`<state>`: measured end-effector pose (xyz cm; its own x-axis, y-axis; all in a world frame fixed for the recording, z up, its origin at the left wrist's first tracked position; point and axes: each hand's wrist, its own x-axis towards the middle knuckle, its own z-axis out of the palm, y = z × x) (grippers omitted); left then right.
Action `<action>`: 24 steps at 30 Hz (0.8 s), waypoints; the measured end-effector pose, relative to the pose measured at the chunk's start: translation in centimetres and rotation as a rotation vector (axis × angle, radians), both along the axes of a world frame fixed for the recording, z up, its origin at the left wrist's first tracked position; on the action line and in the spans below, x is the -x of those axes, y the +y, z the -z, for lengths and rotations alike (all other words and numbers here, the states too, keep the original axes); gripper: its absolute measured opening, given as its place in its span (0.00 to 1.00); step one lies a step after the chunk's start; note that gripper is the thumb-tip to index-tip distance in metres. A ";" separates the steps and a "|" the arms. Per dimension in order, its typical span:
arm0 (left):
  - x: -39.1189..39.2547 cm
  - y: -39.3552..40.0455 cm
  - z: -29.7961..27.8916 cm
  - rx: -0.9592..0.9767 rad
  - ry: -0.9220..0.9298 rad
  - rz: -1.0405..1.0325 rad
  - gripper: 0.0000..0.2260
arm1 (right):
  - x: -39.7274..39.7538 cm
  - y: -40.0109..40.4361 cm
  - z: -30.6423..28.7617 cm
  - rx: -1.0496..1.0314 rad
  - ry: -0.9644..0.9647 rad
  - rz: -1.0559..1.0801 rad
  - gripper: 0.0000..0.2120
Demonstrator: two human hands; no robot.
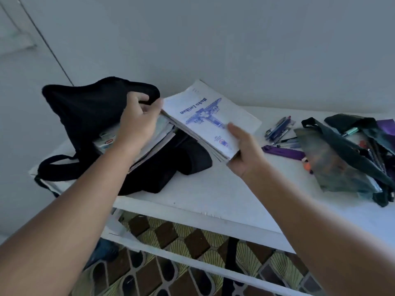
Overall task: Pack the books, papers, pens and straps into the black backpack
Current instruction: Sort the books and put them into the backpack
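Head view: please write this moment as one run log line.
left hand holds backpack open | right hand grips exercise books at opening | pens on table

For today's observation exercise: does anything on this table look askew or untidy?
Yes. The pens lie scattered loose by a purple strap, and books jut unevenly from the black backpack.

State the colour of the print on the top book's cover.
Blue print on a white cover, in the head view.

I see open tabletop (213,189) in front, between the black backpack (85,107) and the pile of straps (342,154). Pens (277,129) lie just left of that pile. Books (136,144) already crowd the backpack's mouth.
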<state>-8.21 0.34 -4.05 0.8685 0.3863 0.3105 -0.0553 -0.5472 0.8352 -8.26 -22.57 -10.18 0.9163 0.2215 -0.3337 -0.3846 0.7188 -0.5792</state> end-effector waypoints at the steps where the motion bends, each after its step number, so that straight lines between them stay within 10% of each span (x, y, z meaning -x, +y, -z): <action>1: 0.2 1.2 0.2 -0.035 -0.005 -0.019 0.16 | -0.6 1.1 -0.5 -0.023 0.018 0.017 0.17; 10: -2.9 11.8 2.6 -1.006 0.278 -0.307 0.28 | -1.8 8.6 -1.0 0.086 0.164 -0.087 0.10; 24: -7.1 17.3 -2.0 -0.938 0.089 -0.254 0.15 | -5.4 12.9 -2.3 0.180 0.092 -0.148 0.16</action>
